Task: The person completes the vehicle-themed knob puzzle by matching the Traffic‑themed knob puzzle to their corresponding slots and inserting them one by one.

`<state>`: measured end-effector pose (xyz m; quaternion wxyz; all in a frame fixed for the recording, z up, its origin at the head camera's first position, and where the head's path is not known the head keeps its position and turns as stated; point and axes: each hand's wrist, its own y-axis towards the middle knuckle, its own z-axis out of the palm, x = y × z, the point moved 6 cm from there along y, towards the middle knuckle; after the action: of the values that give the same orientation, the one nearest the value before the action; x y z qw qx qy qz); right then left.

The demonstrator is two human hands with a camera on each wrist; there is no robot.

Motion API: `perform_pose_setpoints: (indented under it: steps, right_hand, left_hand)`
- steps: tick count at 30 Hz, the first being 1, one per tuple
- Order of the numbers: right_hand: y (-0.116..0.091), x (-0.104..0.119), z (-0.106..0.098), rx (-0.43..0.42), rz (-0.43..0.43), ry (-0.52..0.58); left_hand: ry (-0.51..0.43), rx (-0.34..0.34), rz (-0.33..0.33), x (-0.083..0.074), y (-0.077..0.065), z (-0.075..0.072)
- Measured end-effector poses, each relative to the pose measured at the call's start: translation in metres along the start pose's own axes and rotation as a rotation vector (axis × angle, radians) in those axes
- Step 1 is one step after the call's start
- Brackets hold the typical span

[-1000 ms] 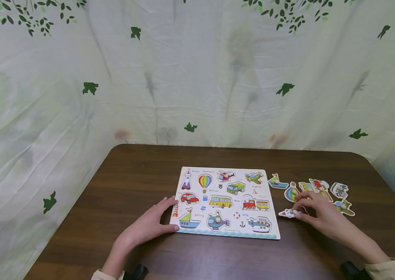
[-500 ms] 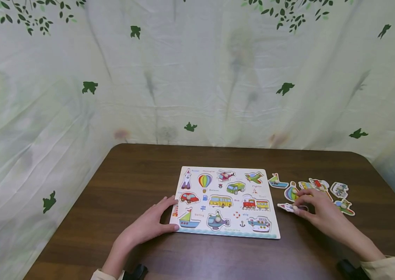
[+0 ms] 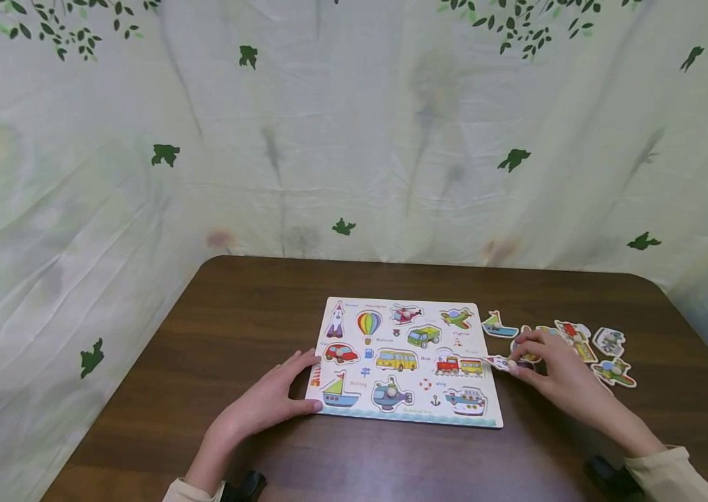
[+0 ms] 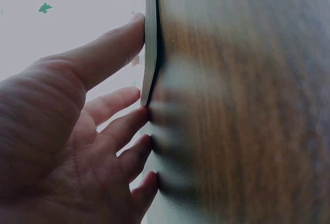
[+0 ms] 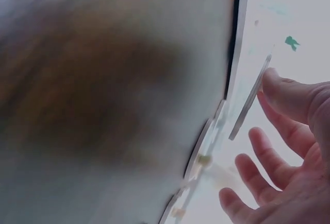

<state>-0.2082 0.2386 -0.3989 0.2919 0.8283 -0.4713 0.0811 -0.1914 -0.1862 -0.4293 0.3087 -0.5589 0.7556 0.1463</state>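
A white puzzle board (image 3: 432, 307) printed with vehicles lies flat on the table. My left hand (image 3: 266, 390) rests at its left edge, thumb on the near corner and fingers along the side. In the left wrist view the thumb (image 4: 116, 46) touches the board's edge. My right hand (image 3: 557, 373) pinches a rocket puzzle piece (image 3: 496, 362) between thumb and fingers, its tip over the board's right edge. The right wrist view has the rocket piece edge-on (image 5: 251, 100), raised off the table and tilted; the other fingers hang loose.
Right of the board lie several loose pieces: a sailboat piece (image 3: 499, 326), a plane piece (image 3: 614, 371), a grey piece (image 3: 609, 341) and an overlapping red one (image 3: 573, 331). Some are partly behind my right hand. A pale curtain (image 3: 354, 139) hangs beyond the brown table (image 3: 253, 300).
My right hand has lifted the rocket piece from the table and moved it left to the board's right edge. The left hand has stayed in place.
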Motion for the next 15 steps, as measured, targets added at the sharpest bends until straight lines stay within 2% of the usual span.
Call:
perform_pose_setpoints:
  steps: [7, 15]
  right_hand:
    - [0.009, 0.008, 0.005, 0.017, 0.015, 0.032]
    - [0.021, 0.016, 0.008, 0.040, 0.043, 0.013]
  left_hand:
    - [-0.004, -0.004, 0.005, 0.000, 0.000, 0.000]
    - [-0.005, -0.001, 0.006, 0.000, -0.001, 0.000]
